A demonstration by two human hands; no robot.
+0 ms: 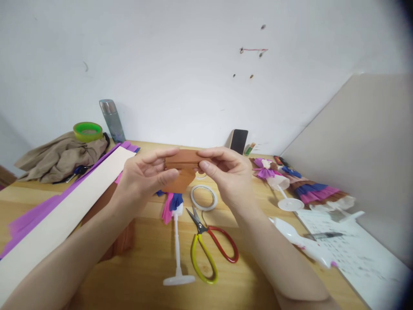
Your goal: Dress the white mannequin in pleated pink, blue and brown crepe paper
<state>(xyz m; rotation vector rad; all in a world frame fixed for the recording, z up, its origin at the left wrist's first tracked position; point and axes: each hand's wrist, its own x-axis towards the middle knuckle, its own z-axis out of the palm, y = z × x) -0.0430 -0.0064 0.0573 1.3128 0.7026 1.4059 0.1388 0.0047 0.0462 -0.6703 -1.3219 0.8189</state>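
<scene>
A folded piece of brown crepe paper (182,159) is stretched between my two hands above the table, with a flap of it hanging down. My left hand (145,176) grips its left end between thumb and fingers. At the right end, my right hand (227,172) pinches the folded edge with thumb and forefinger. Below them lies a white plastic stand (177,245) with pink and blue paper strips (171,204) at its top. Scissors (200,228) with one yellow and one red handle rest beside it, blades slightly apart. A roll of white tape (204,198) lies just beyond the scissors.
Long purple and cream paper strips (80,211) cover the left side. Behind them are a cloth (64,155), green tape (87,131) and a flask (112,120). A phone (239,141) leans on the wall. Right are paper-dressed figures (319,191), a white glue gun (301,241) and a written sheet (364,258).
</scene>
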